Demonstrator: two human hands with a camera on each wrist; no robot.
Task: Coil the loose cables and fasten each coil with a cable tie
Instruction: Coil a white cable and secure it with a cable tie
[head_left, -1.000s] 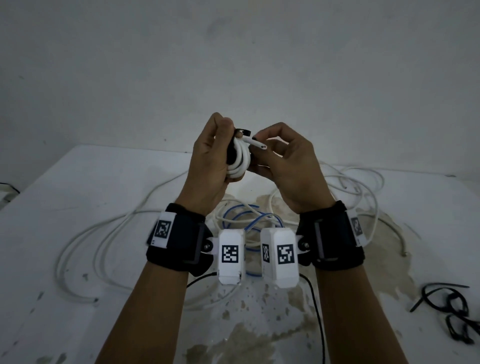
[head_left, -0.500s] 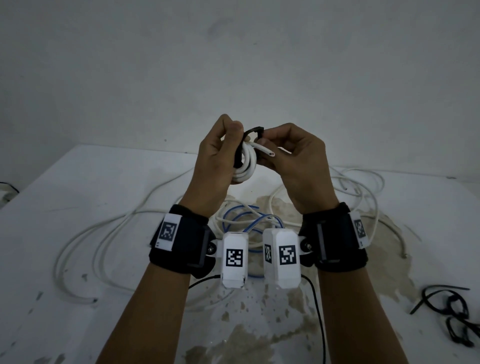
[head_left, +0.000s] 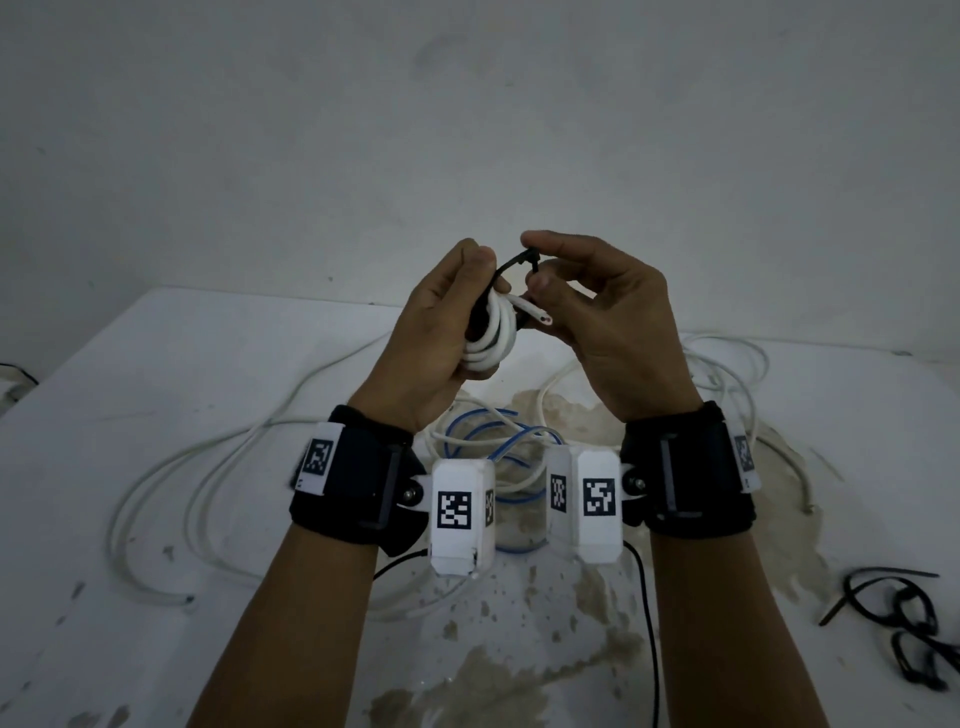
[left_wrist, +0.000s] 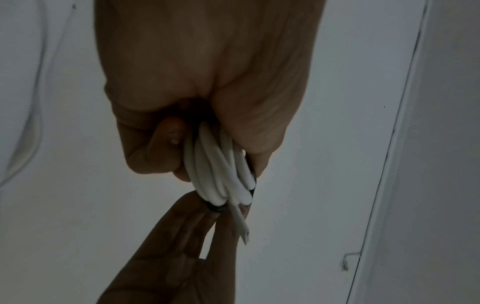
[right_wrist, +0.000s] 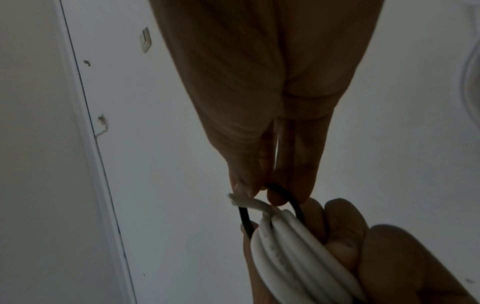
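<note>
My left hand (head_left: 441, 317) grips a small coil of white cable (head_left: 491, 340) held up above the table; the coil (left_wrist: 221, 170) shows between its thumb and curled fingers, and its cut end (head_left: 537, 322) pokes out to the right. A black cable tie (head_left: 511, 265) loops over the top of the coil (right_wrist: 288, 242). My right hand (head_left: 597, 306) pinches the tie's upper end between thumb and forefinger. In the right wrist view the tie (right_wrist: 291, 197) arches from under my fingertips down both sides of the coil.
Loose white cables (head_left: 208, 467) sprawl over the stained white table (head_left: 130, 374), with a blue cable (head_left: 483, 431) under my wrists. Several black cable ties (head_left: 904, 613) lie at the table's right edge. A plain wall stands behind.
Both hands have risen a little with the coil. My right hand has drawn the tie's end up and over the top of the coil.
</note>
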